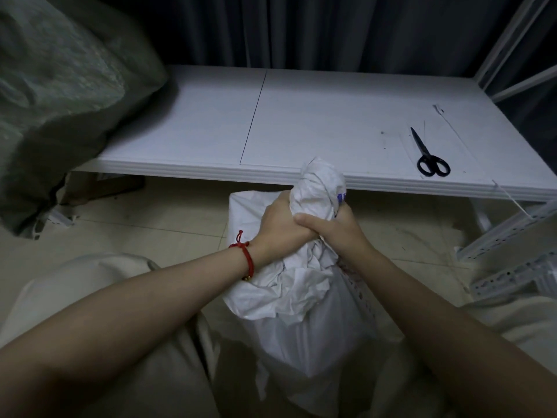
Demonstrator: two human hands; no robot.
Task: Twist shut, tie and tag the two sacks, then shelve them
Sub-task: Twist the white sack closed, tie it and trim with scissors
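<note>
White sack (301, 297) gripped at its twisted neck.
Fingers of left hand (281, 224) and right hand (340, 232) curl round it, hands touching.

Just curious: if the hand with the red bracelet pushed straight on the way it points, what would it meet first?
The left hand meets at once the twisted neck of the white crinkled plastic sack it grips; beyond that, depth is unclear.

We see from one head-worn camera. It faces forward and down, close over the sack (301, 297), table (331, 116) beyond.
</note>
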